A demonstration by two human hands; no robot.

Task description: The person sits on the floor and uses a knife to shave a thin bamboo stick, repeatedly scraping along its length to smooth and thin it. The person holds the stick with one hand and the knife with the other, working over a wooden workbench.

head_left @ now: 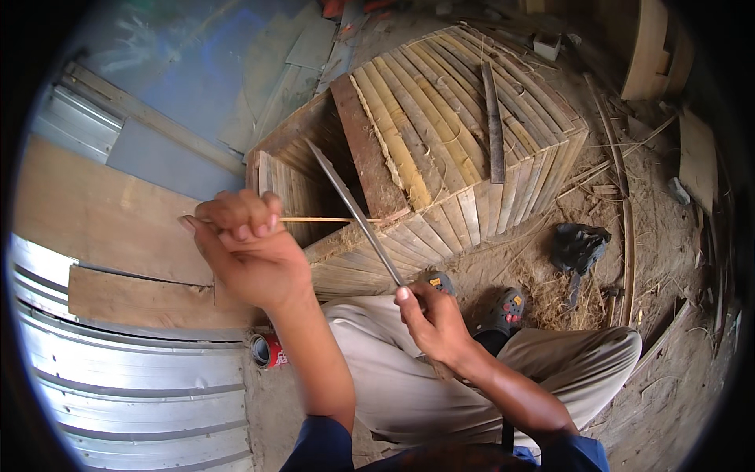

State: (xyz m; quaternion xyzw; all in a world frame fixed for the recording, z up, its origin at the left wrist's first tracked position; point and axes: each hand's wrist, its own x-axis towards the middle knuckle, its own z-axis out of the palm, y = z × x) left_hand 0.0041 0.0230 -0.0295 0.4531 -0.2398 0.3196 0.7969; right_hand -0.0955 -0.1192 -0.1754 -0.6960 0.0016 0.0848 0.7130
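Observation:
My left hand [255,252] is closed around one end of a thin bamboo strip [322,219], which runs rightward to the blade. In my right hand [436,322] is a long, narrow knife [355,211], its handle mostly hidden by the fingers. The blade slants up and to the left, crossing the strip near its right end; I cannot tell whether they touch. Just beyond both hands lies a large crate [452,110] of bamboo slats with a wooden frame. Its dark opening is behind the blade. A dark, flat strip [493,122] rests on the slats.
Corrugated metal sheets [141,385] and plywood boards [118,220] are on the left, beside a red can [269,351]. To the right are a black plastic bag [580,245], shavings [543,299] and a long bamboo piece [627,236]. My shoes [503,308] are near the crate.

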